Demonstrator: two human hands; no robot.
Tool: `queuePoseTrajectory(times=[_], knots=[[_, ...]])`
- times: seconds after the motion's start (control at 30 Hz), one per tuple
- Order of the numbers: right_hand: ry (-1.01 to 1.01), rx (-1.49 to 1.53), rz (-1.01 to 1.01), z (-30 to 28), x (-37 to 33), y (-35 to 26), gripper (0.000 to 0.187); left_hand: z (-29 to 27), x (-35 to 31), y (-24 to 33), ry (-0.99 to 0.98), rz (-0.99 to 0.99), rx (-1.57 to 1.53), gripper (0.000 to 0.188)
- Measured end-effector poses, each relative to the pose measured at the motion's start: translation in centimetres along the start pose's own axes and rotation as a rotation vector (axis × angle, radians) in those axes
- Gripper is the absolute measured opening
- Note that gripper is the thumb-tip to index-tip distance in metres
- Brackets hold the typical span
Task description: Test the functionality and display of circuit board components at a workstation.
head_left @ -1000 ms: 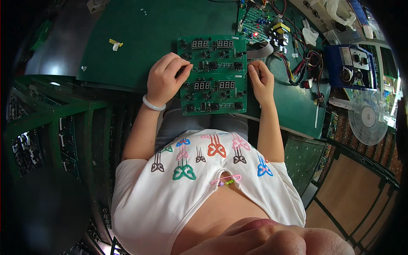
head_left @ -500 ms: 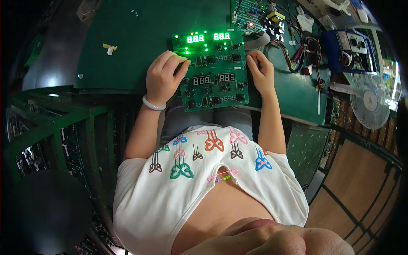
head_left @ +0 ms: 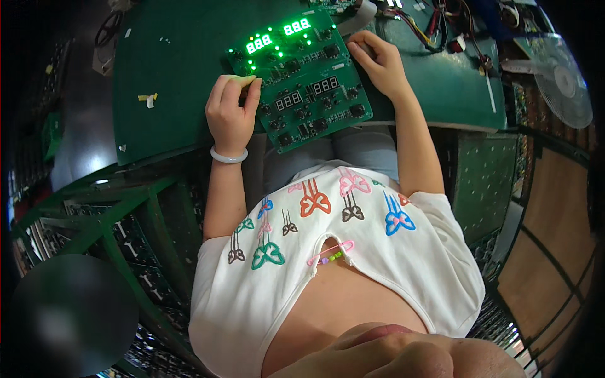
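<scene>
A green circuit board [head_left: 313,115] made of two similar halves extends over the near edge of the green table. On its far half, two three-digit displays [head_left: 297,26] and several small lights glow green; the displays of the near half are dark. My left hand [head_left: 232,114] pinches the board's left edge between thumb and fingers, a pale bangle [head_left: 228,155] round its wrist. At the opposite edge, my right hand [head_left: 382,67] grips with thumb and forefinger, close to the seam between the halves. A grey ribbon cable [head_left: 360,17] reaches the far right side of the board.
Wires with connectors [head_left: 435,38] lie on the table [head_left: 183,75] at the far right, near a white fan [head_left: 558,79]. Yellowish tape scraps [head_left: 149,99] lie to the left. Green metal racks [head_left: 142,189] holding boards stand at lower left.
My view has shifted and turned, so the table things sit higher in it. The board now slants, its right side farther away. Both hands keep their hold, and the same displays glow.
</scene>
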State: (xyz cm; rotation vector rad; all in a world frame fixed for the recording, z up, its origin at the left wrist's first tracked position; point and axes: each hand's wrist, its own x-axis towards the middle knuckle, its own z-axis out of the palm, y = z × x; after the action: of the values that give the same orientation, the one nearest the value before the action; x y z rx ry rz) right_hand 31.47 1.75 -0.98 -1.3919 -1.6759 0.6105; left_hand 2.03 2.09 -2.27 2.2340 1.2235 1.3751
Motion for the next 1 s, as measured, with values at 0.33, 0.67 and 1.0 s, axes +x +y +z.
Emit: queuePoseTrajectory(times=[0.33,0.67,1.0], knots=[[-0.015,0.032,0.110,-0.4,-0.1,-0.8,0.016,0.0,0.1,0.5,-0.014,0.023,0.019,0.009],[0.013,0.110,0.065,-0.3,-0.2,-0.5,0.015,0.1,0.1,0.5,-0.039,0.025,0.069,0.008],[0.012,0.078,0.025,-0.4,-0.2,-0.4,0.014,0.1,0.1,0.7,-0.036,0.039,0.073,0.007]])
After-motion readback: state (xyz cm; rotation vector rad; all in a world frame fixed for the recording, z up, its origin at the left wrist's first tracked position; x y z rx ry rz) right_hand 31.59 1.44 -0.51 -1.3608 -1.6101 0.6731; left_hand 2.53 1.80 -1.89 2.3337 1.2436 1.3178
